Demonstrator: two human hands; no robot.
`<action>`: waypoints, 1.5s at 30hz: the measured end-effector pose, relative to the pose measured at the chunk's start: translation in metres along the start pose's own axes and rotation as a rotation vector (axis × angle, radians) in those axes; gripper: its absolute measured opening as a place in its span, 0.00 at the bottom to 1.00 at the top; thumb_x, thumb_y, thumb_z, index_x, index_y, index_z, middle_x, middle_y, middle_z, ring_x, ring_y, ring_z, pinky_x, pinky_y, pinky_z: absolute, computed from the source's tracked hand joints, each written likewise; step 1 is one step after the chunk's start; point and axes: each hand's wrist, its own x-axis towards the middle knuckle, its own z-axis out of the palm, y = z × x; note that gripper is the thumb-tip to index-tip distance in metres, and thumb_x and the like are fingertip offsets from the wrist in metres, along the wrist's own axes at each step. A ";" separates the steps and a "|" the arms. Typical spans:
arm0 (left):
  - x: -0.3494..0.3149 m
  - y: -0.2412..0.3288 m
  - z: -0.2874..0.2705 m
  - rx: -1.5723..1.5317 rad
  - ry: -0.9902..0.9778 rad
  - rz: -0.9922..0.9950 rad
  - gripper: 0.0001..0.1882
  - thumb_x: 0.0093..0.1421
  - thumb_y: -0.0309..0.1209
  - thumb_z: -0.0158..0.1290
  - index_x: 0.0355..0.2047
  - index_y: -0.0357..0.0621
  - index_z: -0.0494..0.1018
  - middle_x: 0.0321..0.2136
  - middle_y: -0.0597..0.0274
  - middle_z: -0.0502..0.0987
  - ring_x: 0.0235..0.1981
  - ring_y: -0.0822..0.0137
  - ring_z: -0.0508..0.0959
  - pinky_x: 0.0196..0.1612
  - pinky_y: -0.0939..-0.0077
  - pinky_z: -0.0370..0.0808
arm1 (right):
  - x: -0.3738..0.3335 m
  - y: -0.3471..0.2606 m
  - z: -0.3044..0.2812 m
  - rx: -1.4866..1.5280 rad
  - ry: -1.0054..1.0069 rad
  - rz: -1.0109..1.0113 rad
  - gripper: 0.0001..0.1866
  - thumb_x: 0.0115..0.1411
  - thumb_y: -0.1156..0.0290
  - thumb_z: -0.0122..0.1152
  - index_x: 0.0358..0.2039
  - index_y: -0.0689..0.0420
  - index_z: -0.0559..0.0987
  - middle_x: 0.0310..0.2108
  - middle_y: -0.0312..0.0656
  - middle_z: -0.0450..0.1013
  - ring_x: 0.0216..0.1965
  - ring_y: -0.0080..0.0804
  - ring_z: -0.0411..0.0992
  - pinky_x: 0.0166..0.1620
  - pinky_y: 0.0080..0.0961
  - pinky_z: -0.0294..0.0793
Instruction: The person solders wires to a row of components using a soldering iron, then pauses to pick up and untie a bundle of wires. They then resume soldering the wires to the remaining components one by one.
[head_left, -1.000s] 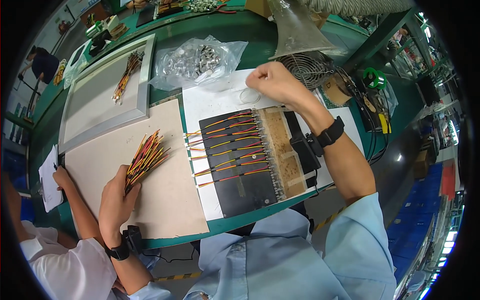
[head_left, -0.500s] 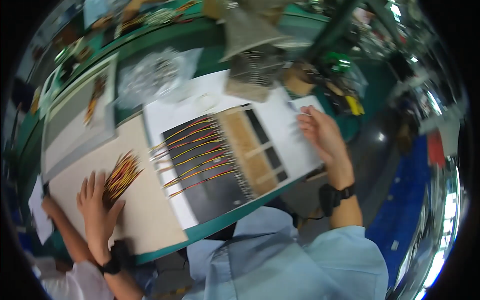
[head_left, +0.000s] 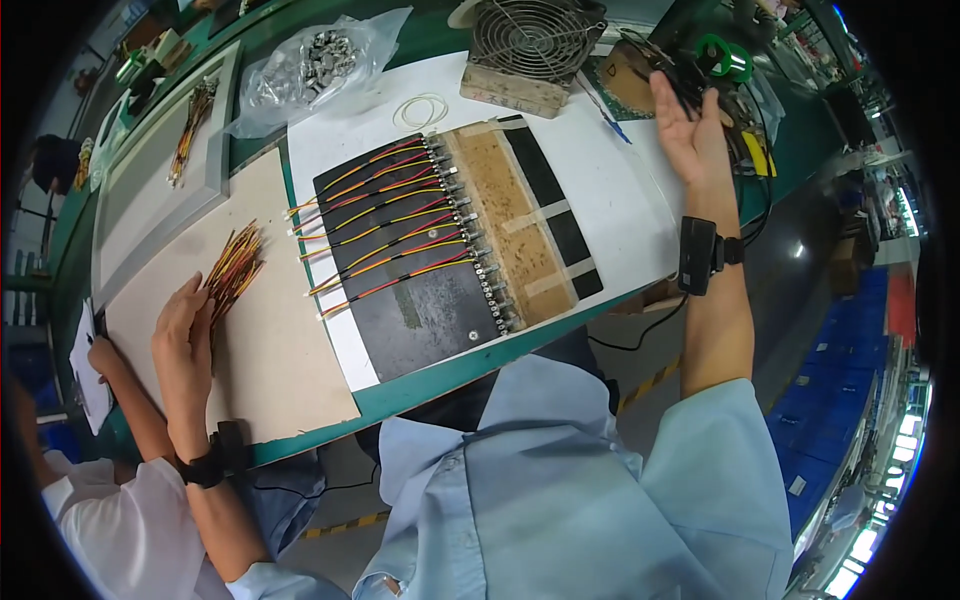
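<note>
My left hand [head_left: 184,330] is at the lower end of a loose bundle of red, yellow and black wires [head_left: 238,268] on a beige board [head_left: 280,360]. Its fingers are extended close together beside the wires, gripping nothing that I can see. At the far right, my right hand [head_left: 694,135] is raised with fingers and thumb apart, close to dark tools and cables [head_left: 672,72]; nothing shows in its palm. Between my hands lies a black fixture plate [head_left: 400,310] with several red, yellow and black wires laid in rows, their ends at a line of metal connectors [head_left: 462,215].
A caged fan [head_left: 530,40] stands on a block at the back. Nearby are a bag of metal parts [head_left: 325,65], a green spool [head_left: 722,58], a blue pen-like tool [head_left: 612,125] and a grey-framed tray [head_left: 225,150]. Another person's arm [head_left: 130,385] reaches in at left.
The view has shifted, and the blur has cleared. My right hand has moved away from the white sheet's edge toward the dark tools, its fingers opening. My left fingers have come closer together.
</note>
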 end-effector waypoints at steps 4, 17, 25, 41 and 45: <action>0.005 0.012 -0.007 -0.200 0.088 -0.216 0.05 0.58 0.22 0.53 0.34 0.32 0.73 0.40 0.52 0.78 0.41 0.54 0.79 0.46 0.70 0.73 | 0.028 -0.043 -0.054 -0.213 -0.343 -0.291 0.16 0.63 0.63 0.55 0.44 0.61 0.70 0.33 0.47 0.71 0.34 0.35 0.73 0.36 0.24 0.75; 0.020 0.020 -0.023 -0.127 0.020 -0.167 0.03 0.57 0.20 0.52 0.33 0.33 0.72 0.28 0.50 0.75 0.24 0.58 0.74 0.30 0.71 0.70 | -0.166 0.016 -0.004 -1.197 -0.189 -0.813 0.38 0.65 0.42 0.35 0.62 0.63 0.56 0.43 0.54 0.74 0.43 0.38 0.76 0.40 0.20 0.77; 0.011 0.103 -0.042 -0.390 0.016 -0.237 0.04 0.54 0.18 0.53 0.32 0.33 0.72 0.24 0.52 0.73 0.22 0.56 0.71 0.27 0.72 0.68 | -0.219 0.110 0.056 -1.244 -0.775 -0.289 0.30 0.61 0.55 0.53 0.55 0.65 0.64 0.41 0.53 0.76 0.38 0.35 0.78 0.36 0.26 0.80; 0.013 0.163 -0.019 -1.068 -0.284 -0.304 0.06 0.55 0.22 0.56 0.32 0.34 0.71 0.20 0.60 0.74 0.19 0.71 0.70 0.24 0.78 0.67 | -0.218 0.157 0.056 -0.997 -0.815 -0.370 0.13 0.51 0.84 0.64 0.36 0.60 0.75 0.30 0.36 0.72 0.26 0.17 0.69 0.30 0.15 0.69; 0.026 0.141 -0.007 -0.963 -0.243 -0.408 0.07 0.56 0.23 0.57 0.31 0.34 0.70 0.20 0.61 0.73 0.20 0.76 0.68 0.23 0.79 0.65 | -0.212 0.162 0.049 -0.990 -0.755 -0.194 0.14 0.51 0.84 0.64 0.38 0.60 0.74 0.30 0.38 0.73 0.28 0.19 0.71 0.32 0.16 0.72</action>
